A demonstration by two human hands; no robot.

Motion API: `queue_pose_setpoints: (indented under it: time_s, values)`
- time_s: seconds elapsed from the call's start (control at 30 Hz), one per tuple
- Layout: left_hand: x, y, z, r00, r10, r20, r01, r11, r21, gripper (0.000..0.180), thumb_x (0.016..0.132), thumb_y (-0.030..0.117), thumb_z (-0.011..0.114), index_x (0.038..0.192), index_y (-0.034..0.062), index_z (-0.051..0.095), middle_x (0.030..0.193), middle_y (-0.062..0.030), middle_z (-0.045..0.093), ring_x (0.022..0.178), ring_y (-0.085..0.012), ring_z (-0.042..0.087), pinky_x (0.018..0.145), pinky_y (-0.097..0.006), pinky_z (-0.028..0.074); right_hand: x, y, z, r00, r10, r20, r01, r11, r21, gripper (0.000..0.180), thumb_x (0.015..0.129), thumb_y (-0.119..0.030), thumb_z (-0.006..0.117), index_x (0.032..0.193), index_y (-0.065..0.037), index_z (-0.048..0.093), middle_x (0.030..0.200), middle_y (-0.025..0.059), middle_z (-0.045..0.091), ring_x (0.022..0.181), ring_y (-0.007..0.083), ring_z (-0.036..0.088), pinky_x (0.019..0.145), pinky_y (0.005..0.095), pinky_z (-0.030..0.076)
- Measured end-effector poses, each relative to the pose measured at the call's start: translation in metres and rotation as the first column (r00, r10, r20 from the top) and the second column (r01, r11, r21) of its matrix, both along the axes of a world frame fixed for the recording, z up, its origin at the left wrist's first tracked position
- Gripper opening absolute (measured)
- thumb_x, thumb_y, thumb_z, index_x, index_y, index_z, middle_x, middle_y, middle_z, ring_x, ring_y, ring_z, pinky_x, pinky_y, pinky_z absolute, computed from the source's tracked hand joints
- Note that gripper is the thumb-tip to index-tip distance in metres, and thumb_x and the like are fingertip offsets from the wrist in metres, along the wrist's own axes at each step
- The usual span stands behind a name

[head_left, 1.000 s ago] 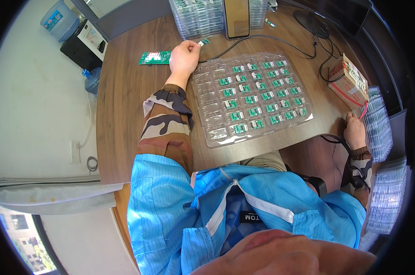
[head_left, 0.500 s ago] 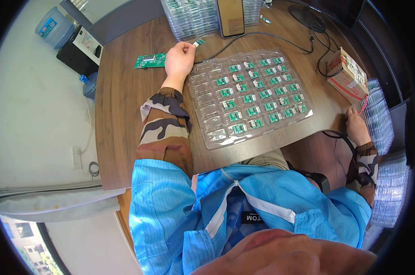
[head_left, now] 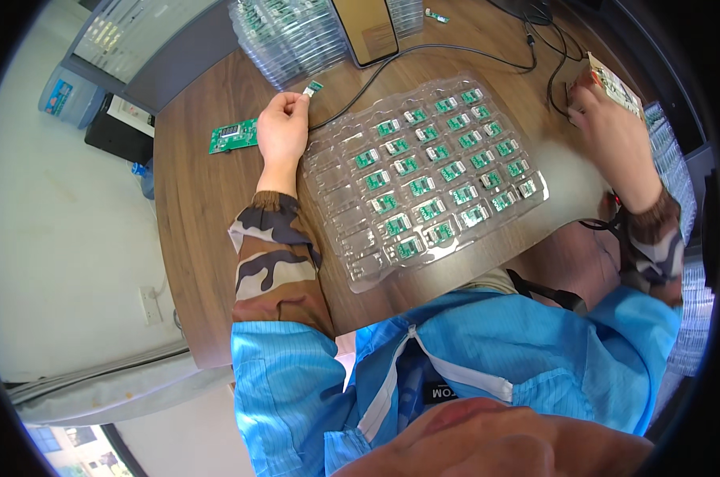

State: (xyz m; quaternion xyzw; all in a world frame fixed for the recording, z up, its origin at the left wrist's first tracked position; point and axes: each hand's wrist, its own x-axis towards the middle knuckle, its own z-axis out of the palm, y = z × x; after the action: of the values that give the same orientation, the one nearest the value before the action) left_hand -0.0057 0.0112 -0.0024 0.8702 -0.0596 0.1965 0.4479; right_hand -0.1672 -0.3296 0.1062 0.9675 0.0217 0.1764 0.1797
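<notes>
Between the fingertips of my left hand is a small green circuit board with a white connector, held above the desk. A larger green board with a digital display lies just left of that hand, its right end hidden behind it. To the right, a clear plastic tray holds several small green boards in its pockets; the leftmost pockets hold none. My right hand is at the cardboard box by the desk's right side, covering part of it. Its fingers are blurred and partly hidden.
Stacked clear trays stand at the back, with a phone leaning upright before them. A black cable runs across the desk behind the tray. Another small board lies far back. More stacked trays are at the right.
My right hand has risen from below the box, near a red wire, up onto the box. My left hand still holds the small circuit board; the whole view has shifted.
</notes>
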Motion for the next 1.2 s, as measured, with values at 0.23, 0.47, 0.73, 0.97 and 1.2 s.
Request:
queue_pose_setpoints:
  time_s: [0.23,0.47,0.73,0.97,1.2]
  values:
    - [0.000,-0.007,0.001,0.999,-0.019,-0.025,0.019,1.000,-0.020,0.018,0.074,0.021,0.057,0.076,0.0035,0.059,0.060,-0.0039,0.056,0.053,-0.0128,0.050,0.052,-0.026,0.039,0.112,0.077,-0.006,0.666,0.649,0.367,-0.707,0.706,0.035,0.030,0.075,-0.020,0.056,0.093,0.003,0.049,0.109,0.0188,0.045,0.103,0.0286,0.043,0.087,0.0343,0.035]
    - [-0.006,-0.007,0.007,0.999,0.011,-0.041,-0.012,1.000,-0.018,0.018,0.075,0.021,0.058,0.076,0.0036,0.059,0.060,-0.0035,0.056,0.052,-0.0123,0.049,0.052,-0.026,0.039,0.168,0.090,-0.028,0.724,0.578,0.377,-0.668,0.724,0.173,0.040,0.076,-0.027,0.054,0.100,0.003,0.044,0.124,0.0199,0.030,0.115,0.0356,0.027,0.096,0.0442,0.022]
    - [-0.005,-0.009,0.008,0.998,0.029,-0.062,-0.029,1.000,0.000,0.017,0.074,0.021,0.057,0.076,0.0041,0.059,0.061,-0.0028,0.056,0.053,-0.0128,0.050,0.052,-0.026,0.040,0.177,0.093,-0.037,0.634,0.608,0.478,-0.678,0.735,-0.036,0.029,0.076,-0.020,0.054,0.095,0.000,0.048,0.113,0.0136,0.045,0.105,0.0268,0.042,0.088,0.0361,0.035]
    - [-0.003,-0.006,0.008,0.999,0.021,-0.031,-0.021,1.000,0.000,0.018,0.074,0.022,0.057,0.076,0.0043,0.059,0.061,-0.0036,0.057,0.054,-0.0143,0.051,0.053,-0.027,0.040,0.136,0.082,-0.049,0.503,0.852,0.144,-0.859,0.477,0.185,0.010,0.075,-0.011,0.053,0.082,-0.004,0.051,0.088,0.0064,0.054,0.086,0.0231,0.052,0.076,0.0322,0.043]
    - [-0.005,-0.005,0.001,1.000,0.025,-0.009,-0.024,1.000,0.018,0.018,0.073,0.023,0.058,0.076,0.0047,0.060,0.062,-0.0044,0.057,0.055,-0.0156,0.053,0.054,-0.028,0.041,0.102,0.038,-0.060,0.721,0.657,0.219,-0.682,0.618,0.390,0.021,0.078,-0.022,0.052,0.087,-0.003,0.050,0.086,0.0109,0.053,0.086,0.0271,0.050,0.077,0.0343,0.040]
